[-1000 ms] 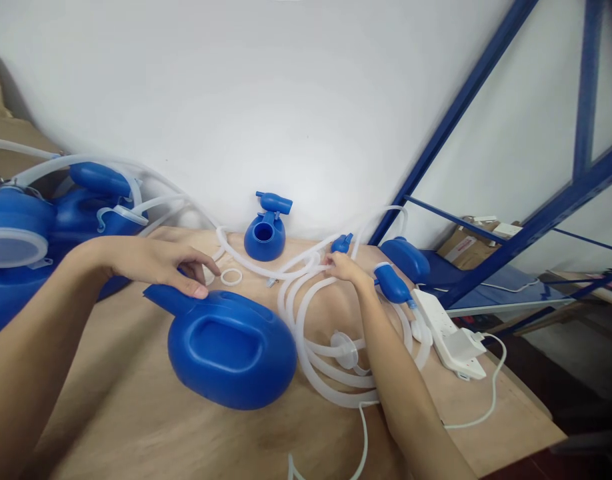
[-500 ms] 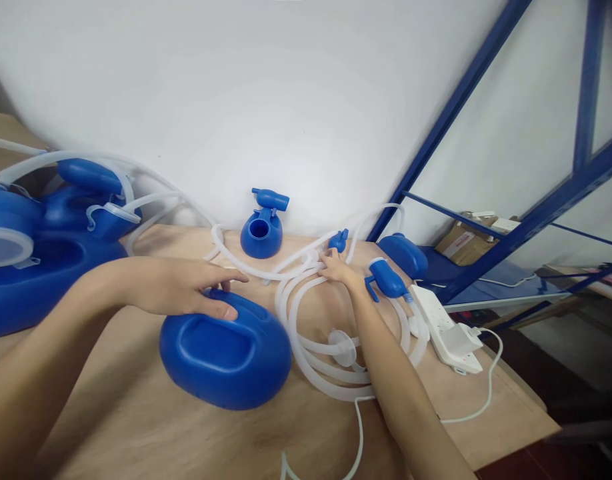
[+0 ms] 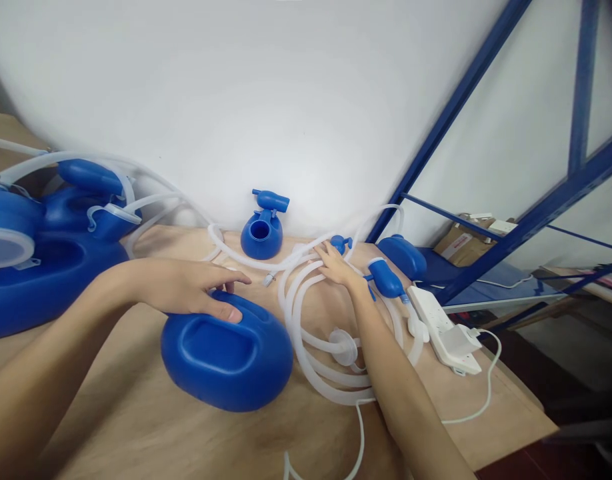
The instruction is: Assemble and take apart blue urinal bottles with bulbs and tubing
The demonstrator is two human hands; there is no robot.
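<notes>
My left hand [image 3: 193, 287] grips the far side of a blue plastic urinal bottle [image 3: 226, 373], thumb on top and the other fingers going down behind it. The bottle rests on the wooden table with its recessed side facing up. My right hand [image 3: 335, 263] reaches over a coil of translucent white tubing [image 3: 306, 373], its fingers stretched out and touching the upper loops. Just beyond those fingertips is a small blue fitting [image 3: 339, 244]. Inside the coil lies a clear round cap [image 3: 343, 347]. A blue funnel-shaped piece [image 3: 386, 279] lies right of my forearm.
Against the wall stands a blue bottle with an open mouth [image 3: 260, 231]. More large blue bottles [image 3: 46, 280] and tubes crowd the left. On the right are a white power strip [image 3: 441, 327] with a plugged-in charger, another blue bottle [image 3: 402, 257] and a blue metal rack [image 3: 466, 87].
My right hand's fingers have straightened and spread over the tubing. The upper loops and the small blue fitting have shifted slightly. My left hand stays on the bottle.
</notes>
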